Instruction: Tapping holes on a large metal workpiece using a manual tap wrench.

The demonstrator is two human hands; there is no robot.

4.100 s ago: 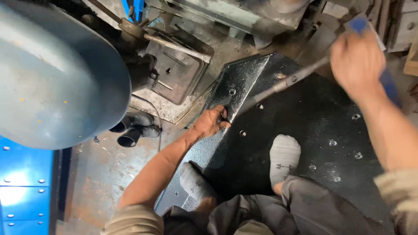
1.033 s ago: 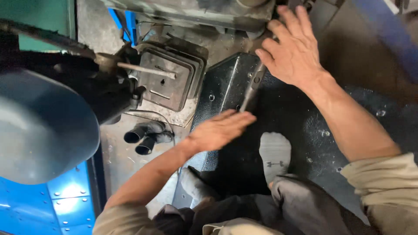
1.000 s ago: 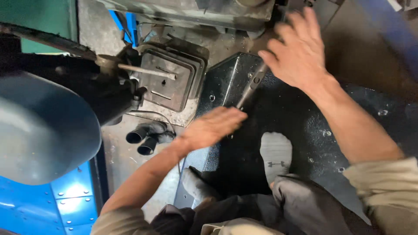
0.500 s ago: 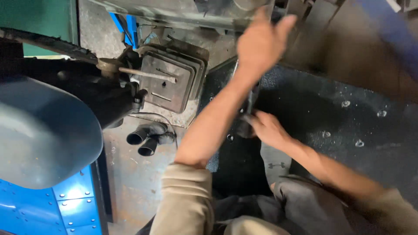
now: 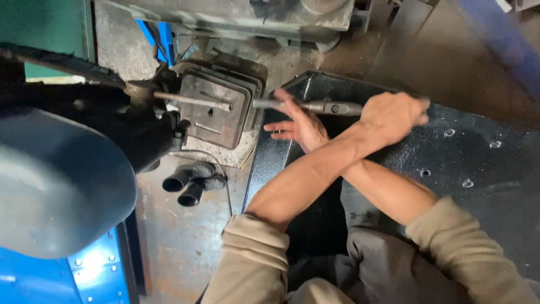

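My arms are crossed over a black metal floor plate [image 5: 478,163]. A long steel wrench [image 5: 332,107] lies level across the plate's upper left corner. My left hand [image 5: 394,115] reaches over to the right and is closed on the wrench's handle end. My right hand [image 5: 301,126] passes beneath the left forearm, fingers spread, resting against the shaft close to the wrench's head [image 5: 261,104]. What the head sits on is hidden.
A ribbed grey pedal plate [image 5: 216,107] with a thin rod stands left of the wrench head. Two black pipe ends [image 5: 188,186] lie on the rusty floor [image 5: 180,242]. A rounded grey-blue fender [image 5: 53,186] and a blue panel [image 5: 93,270] fill the left.
The wrench has swung from nearly upright to level. My left hand came down from the top onto its handle at the right; my right hand moved up left to the shaft.
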